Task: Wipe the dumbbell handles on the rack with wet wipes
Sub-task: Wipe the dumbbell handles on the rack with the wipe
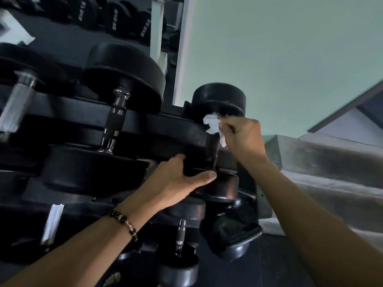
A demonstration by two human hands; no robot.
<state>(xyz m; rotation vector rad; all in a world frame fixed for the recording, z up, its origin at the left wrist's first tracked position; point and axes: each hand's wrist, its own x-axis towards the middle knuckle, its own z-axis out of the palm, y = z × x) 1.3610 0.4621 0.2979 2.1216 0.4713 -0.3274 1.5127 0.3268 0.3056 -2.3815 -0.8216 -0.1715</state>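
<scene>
A small black dumbbell [218,98] lies across the right end of the black rack [172,129]. Its handle [213,149] is dark and partly hidden. My right hand [242,137] grips a crumpled white wet wipe [213,125] and presses it against the top of that handle, just under the upper head. My left hand [178,181] wears a beaded bracelet. It holds the rack's front rail beside the dumbbell's lower head [223,189], thumb stretched along the underside and fingers over the top.
A bigger dumbbell [122,79] with a chrome and black handle lies to the left, and another at the far left edge. More dumbbells [180,245] sit on the lower tier. A mirror [128,19] behind reflects weights. A pale green wall and grey ledge [331,158] are at right.
</scene>
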